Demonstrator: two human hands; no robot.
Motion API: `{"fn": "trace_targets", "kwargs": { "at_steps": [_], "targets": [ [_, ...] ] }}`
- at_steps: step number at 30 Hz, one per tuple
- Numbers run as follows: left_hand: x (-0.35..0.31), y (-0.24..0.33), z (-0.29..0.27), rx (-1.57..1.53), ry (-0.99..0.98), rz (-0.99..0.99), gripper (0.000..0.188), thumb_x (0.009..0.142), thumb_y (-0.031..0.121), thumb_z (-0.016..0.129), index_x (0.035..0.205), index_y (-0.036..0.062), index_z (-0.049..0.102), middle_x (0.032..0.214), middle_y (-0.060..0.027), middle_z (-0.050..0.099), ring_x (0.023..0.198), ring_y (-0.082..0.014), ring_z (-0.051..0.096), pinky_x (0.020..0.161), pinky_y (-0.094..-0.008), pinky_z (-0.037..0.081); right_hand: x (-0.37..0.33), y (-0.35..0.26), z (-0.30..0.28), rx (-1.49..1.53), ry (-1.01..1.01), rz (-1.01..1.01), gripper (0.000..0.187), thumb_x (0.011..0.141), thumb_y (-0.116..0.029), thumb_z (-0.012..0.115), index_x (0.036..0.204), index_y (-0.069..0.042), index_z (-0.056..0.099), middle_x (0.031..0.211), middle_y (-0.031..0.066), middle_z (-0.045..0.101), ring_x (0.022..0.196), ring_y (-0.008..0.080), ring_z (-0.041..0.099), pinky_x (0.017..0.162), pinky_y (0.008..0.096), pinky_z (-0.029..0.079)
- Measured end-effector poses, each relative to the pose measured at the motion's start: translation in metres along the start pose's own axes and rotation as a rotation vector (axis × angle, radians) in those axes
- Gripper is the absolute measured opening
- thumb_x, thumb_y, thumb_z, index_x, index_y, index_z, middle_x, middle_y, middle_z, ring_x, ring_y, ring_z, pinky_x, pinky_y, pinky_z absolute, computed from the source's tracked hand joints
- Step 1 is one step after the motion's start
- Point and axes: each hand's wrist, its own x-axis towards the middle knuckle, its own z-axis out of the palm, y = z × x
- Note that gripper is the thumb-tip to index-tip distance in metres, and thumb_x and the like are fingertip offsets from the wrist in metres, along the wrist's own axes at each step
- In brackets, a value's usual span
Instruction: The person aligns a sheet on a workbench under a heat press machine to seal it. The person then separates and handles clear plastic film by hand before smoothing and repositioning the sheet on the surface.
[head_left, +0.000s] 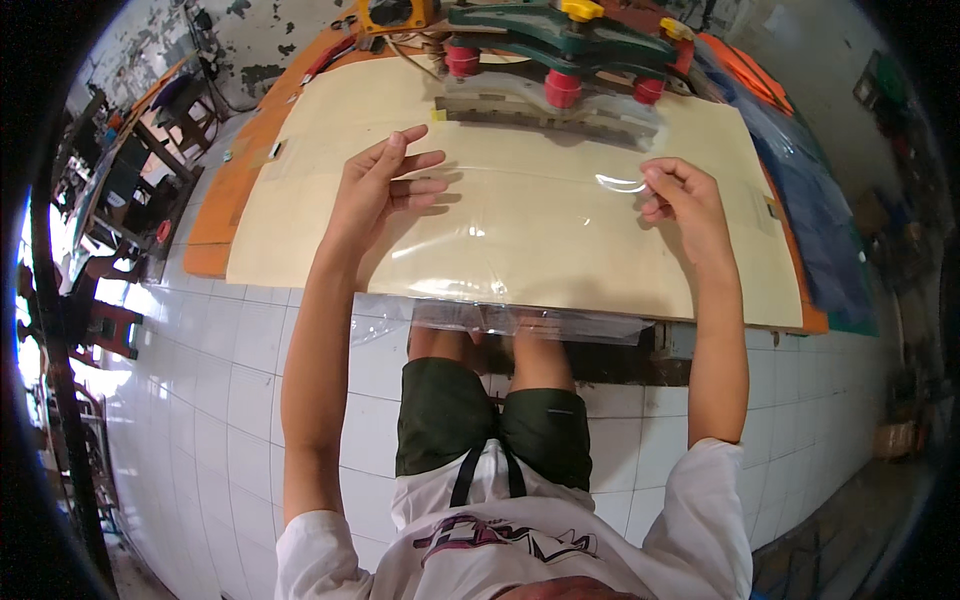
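A clear plastic sheet [500, 235] lies over the cream board on the table and hangs past its front edge. My right hand [685, 200] pinches the sheet at its right side, thumb against forefinger, where the film lifts in a shiny curve. Over the left side of the sheet, my left hand [385, 185] has its fingers spread, nothing gripped. Beyond both hands stands a press-like machine with dark green arms [560, 40], red round mounts [563, 88] and yellow knobs. Its long, pale bar [550, 118] sits low above the board; the sheet's far edge is hard to make out there.
The cream board [290, 220] covers most of an orange-brown tabletop [215, 225]. Blue film [800, 200] and an orange piece [745, 72] lie at the right. A yellow-and-black device [398, 14] and a red-handled tool [330, 55] sit at the back left. Stools [115, 325] stand left.
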Motion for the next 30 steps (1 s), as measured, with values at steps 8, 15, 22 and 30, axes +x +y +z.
{"fn": "trace_targets", "kwargs": {
  "at_steps": [8,15,22,30],
  "targets": [
    [0.001,0.002,-0.008,-0.251,-0.133,-0.152,0.072,0.097,0.059,0.022,0.144,0.0050,0.031,0.123,-0.0270,0.055,0.093,-0.0323,0.067,0.085,-0.0465,0.055,0.001,0.004,0.000,0.038,0.076,-0.044,0.019,0.092,-0.018,0.060,0.100,-0.001,0.062,0.079,0.0036,0.061,0.059,0.0085,0.057,0.053,0.0225,0.050],
    [-0.003,0.010,-0.001,-0.171,-0.129,-0.128,0.064,0.099,0.050,0.029,0.143,0.0046,0.032,0.123,-0.0260,0.056,0.094,-0.0300,0.067,0.084,-0.0415,0.055,-0.009,0.006,-0.007,0.048,0.132,-0.058,0.019,0.093,-0.020,0.060,0.101,-0.002,0.063,0.080,0.0040,0.062,0.060,0.0083,0.057,0.054,0.0233,0.050],
    [-0.007,0.020,0.007,-0.007,-0.092,0.018,0.044,0.098,0.020,0.046,0.139,0.0025,0.041,0.114,-0.0195,0.063,0.090,-0.0241,0.068,0.076,-0.0292,0.057,-0.018,0.009,-0.024,0.079,0.205,-0.130,0.019,0.092,-0.020,0.062,0.101,-0.004,0.063,0.081,0.0036,0.063,0.059,0.0074,0.057,0.055,0.0216,0.049],
    [-0.004,0.028,0.021,0.151,-0.068,0.113,0.043,0.094,0.017,0.057,0.132,-0.0014,0.049,0.110,-0.0184,0.065,0.086,-0.0208,0.069,0.072,-0.0285,0.057,-0.023,0.007,-0.036,0.096,0.210,-0.192,0.020,0.091,-0.023,0.064,0.101,-0.005,0.064,0.081,0.0027,0.063,0.060,0.0072,0.057,0.057,0.0211,0.049]
  ]
}}
